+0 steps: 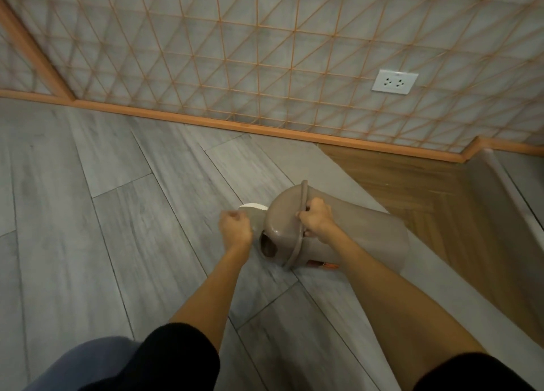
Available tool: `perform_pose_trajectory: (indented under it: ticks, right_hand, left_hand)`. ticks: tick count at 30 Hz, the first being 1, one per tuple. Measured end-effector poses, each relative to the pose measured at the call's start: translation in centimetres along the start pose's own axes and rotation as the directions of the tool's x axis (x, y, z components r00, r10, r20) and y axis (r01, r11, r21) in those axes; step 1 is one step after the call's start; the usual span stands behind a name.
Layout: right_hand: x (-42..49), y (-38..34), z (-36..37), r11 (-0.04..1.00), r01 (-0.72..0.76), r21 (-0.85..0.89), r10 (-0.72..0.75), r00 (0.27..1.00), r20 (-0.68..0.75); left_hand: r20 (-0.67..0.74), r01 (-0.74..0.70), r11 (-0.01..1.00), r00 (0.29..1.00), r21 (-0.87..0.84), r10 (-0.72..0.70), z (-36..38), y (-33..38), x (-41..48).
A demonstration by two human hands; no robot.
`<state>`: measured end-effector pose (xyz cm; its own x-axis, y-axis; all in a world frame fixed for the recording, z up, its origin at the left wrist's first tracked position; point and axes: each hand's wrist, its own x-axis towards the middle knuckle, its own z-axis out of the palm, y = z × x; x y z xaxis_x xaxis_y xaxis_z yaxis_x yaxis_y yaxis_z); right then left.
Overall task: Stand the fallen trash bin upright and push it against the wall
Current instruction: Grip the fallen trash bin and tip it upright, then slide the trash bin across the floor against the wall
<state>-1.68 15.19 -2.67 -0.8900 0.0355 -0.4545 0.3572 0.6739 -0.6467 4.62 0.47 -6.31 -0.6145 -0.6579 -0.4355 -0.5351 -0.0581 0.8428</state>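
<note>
Head view, looking down at a grey plank floor (88,214). Hidden or unclear: the far side of the trash bin (362,231) faced away from the camera, and its interior could be seen only as a dark patch through one round opening (267,247) in the domed lid (284,214); whether anything lay inside could not be told. A small orange object (326,263) showed just under the bin's lower edge, too little of it visible to identify. A white curved piece (253,205) beside the lid, just left of it, was partly covered by the left hand (235,227) and could not be made out clearly. Both arms were cut off at the lower edge of the frame at dark sleeves.

Counts: one bin, two hands, one wall socket plate (394,81) in the upper right with two outlets.

The bin, taupe and translucent, lay on its side at centre frame, lid toward the left, base toward the right, well apart from the lattice-patterned wall (265,37) and its orange skirting (206,121) across the upper half of the frame. The right hand (316,218) was closed around the lid's rim. The left hand was curled into a loose fist beside the lid; whether it held anything could not be told.
</note>
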Motion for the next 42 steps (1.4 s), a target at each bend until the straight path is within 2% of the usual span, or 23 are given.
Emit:
perform_pose_trajectory:
  ticks: [2,4,8,10,12,16,20,24,26,30,34,36,42]
  right_hand:
    - [-0.5,-0.1,-0.3,1.000,0.000,0.004,0.000,1.000,0.012]
    - [-0.5,-0.1,-0.6,1.000,0.009,0.027,-0.009,0.999,0.033]
    - [-0.3,0.1,-1.3,0.998,0.044,0.048,-0.048,0.996,0.077]
    - [-0.2,-0.1,-1.6,0.996,0.057,0.072,-0.064,0.993,0.097]
    - [0.0,-0.1,-2.0,0.994,0.051,0.097,-0.063,0.990,0.124]
    - [0.0,-0.4,-3.1,0.991,0.064,0.116,-0.081,0.985,0.153]
    - [0.6,-1.1,-5.5,0.992,0.060,0.112,-0.077,0.984,0.159]
    - [0.5,-1.6,-9.8,0.982,0.085,0.166,-0.109,0.984,0.139]
    - [0.5,-1.4,-12.0,0.977,0.080,0.196,-0.106,0.986,0.126]
    - [0.4,0.0,-15.3,0.945,0.034,0.326,-0.067,0.994,0.090]
    - [0.4,2.0,-17.2,0.880,0.015,0.474,-0.057,0.996,0.075]
    - [0.3,2.9,-17.9,0.844,0.005,0.537,-0.055,0.996,0.077]
    - [0.5,7.9,-19.4,0.719,-0.054,0.693,-0.019,0.995,0.098]
  left_hand:
    - [0.035,0.327,0.935,0.945,-0.139,-0.326,0.3,-2.2,0.3]
    - [0.181,0.469,0.874,0.878,-0.131,-0.444,0.9,-3.8,0.1]
    - [0.372,0.480,0.873,0.827,-0.080,-0.421,3.1,-4.8,-0.2]
    - [0.396,0.479,0.877,0.813,-0.036,-0.427,3.8,-5.2,0.0]
    - [0.422,0.462,0.884,0.816,-0.067,-0.394,3.9,-5.4,-0.1]
    - [0.372,0.439,0.889,0.853,-0.129,-0.367,3.9,-5.9,-0.2]
    - [0.303,0.298,0.947,0.920,-0.119,-0.251,4.3,-4.7,-0.3]
    - [0.215,0.070,0.996,0.975,-0.063,-0.055,4.5,-1.4,-0.4]
    - [0.209,-0.056,0.998,0.976,-0.015,0.058,4.5,0.2,-0.4]
    - [0.243,-0.311,0.949,0.925,0.050,0.291,3.9,4.8,-2.3]
    - [0.330,-0.541,0.817,0.823,0.202,0.463,3.7,9.2,-3.4]
    - [0.352,-0.606,0.755,0.783,0.251,0.512,3.9,10.7,-3.6]
    - [0.470,-0.740,0.627,0.656,0.245,0.591,5.2,11.5,-6.2]
